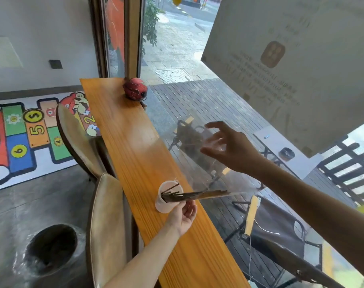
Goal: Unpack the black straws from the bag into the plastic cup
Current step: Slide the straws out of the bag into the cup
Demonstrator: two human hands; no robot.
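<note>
The cup (166,197) stands on the wooden counter (135,142), with the black straws (189,196) reaching from the clear bag (208,163) into its mouth. The left hand (183,215) curls its fingers (180,204) round the cup's near side. The right hand (228,146), raised, pinches the bag's upper end with spread fingers (211,140).

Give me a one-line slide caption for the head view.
Right hand lifts the clear bag, left hand guides black straws into the plastic cup on the wooden counter.
</note>
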